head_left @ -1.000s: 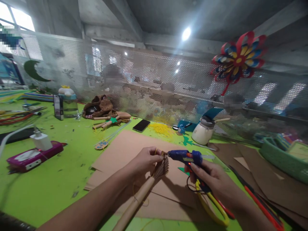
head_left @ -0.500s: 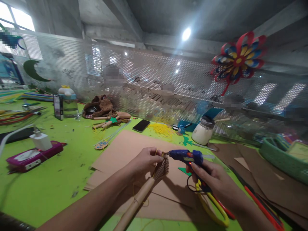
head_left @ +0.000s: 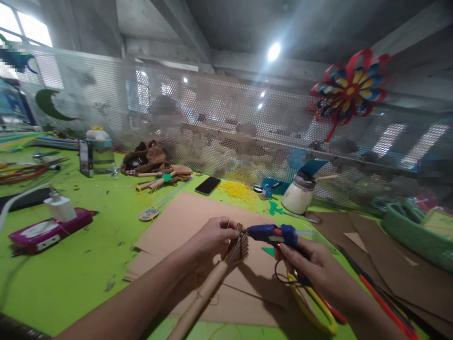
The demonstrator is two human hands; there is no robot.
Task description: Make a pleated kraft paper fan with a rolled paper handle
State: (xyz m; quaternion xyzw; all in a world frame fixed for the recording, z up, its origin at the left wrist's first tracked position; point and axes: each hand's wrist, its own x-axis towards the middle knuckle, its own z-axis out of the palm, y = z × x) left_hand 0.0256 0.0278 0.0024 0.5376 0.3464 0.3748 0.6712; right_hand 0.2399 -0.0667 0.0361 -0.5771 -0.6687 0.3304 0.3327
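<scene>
My left hand (head_left: pixel 220 238) pinches the folded end of a brown pleated paper piece (head_left: pixel 239 250), whose pleats run down to a rolled paper tube (head_left: pixel 203 297). Wrapped around the handle of a blue glue gun (head_left: pixel 269 234) is my right hand (head_left: pixel 307 264). The gun's nozzle meets the top of the pleated piece, close to my left fingertips. A small red light glows on the gun. Under both hands lie sheets of tan paper (head_left: pixel 191 212). Yellow-handled scissors (head_left: pixel 318 307) rest below my right hand, partly covered by it. A thin yellow thread (head_left: pixel 214 298) trails by the tube.
Along the back stand a white jar (head_left: pixel 299 196), a phone (head_left: pixel 208 185) and yellow paper shreds (head_left: pixel 236 190). A purple power strip (head_left: pixel 51 231) with a charger is at left. Brown paper sheets (head_left: pixel 385 255) and a green basket (head_left: pixel 417 236) lie right. A perforated screen (head_left: pixel 219 108) borders the table.
The glue gun has dipped slightly and its nozzle has shifted a little lower on the pleated piece. My left hand has stayed almost still.
</scene>
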